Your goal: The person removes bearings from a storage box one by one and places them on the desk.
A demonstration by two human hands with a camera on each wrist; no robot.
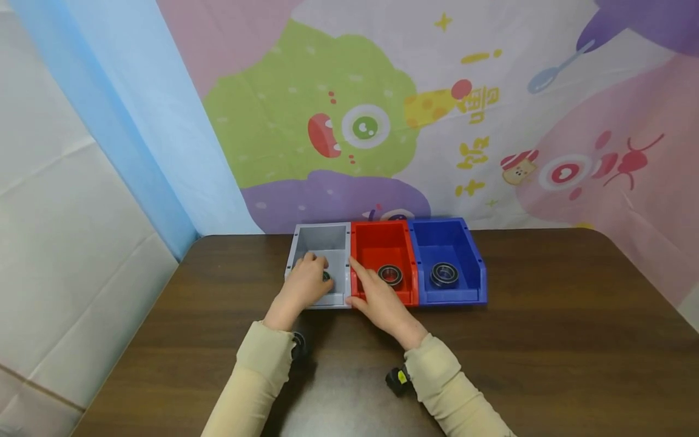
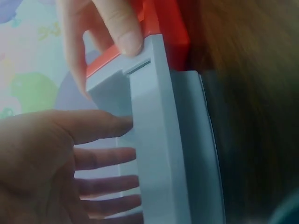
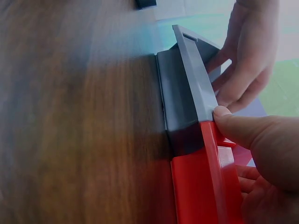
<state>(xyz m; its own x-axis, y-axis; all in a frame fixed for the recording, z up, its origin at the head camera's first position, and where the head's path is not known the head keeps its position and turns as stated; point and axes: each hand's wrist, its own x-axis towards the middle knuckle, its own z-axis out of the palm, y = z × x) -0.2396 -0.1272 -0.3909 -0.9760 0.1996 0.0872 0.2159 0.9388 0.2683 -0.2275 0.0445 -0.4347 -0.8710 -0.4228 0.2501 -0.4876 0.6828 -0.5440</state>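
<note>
Three small bins stand side by side, touching, at the middle of the table's (image 1: 546, 340) far edge, right against the cartoon-printed backdrop (image 1: 382, 121): a grey bin (image 1: 322, 240) on the left, a red bin (image 1: 382, 243) in the middle and a blue bin (image 1: 449, 243) on the right. The person's left hand (image 1: 303, 284) reaches over the grey bin's low front wall and into it, fingers loosely bent and a little apart in the left wrist view, the thumb lying against the inner face of that wall; a small dark ring (image 1: 326, 276) peeks out just beside the fingertips, and I cannot tell whether the fingers touch it. The right hand (image 1: 378, 298) sits at the front of the red bin, where it meets the grey one: the thumb presses on the top of the front rim right at the seam, and the other fingers curl down inside the red bin, so the hand pinches that front wall. A black bearing (image 1: 390, 275) lies in the red bin just beyond those fingers, and a larger bearing (image 1: 445, 274) lies in the blue bin. Both forearms wear beige sleeves (image 1: 262, 370).
</note>
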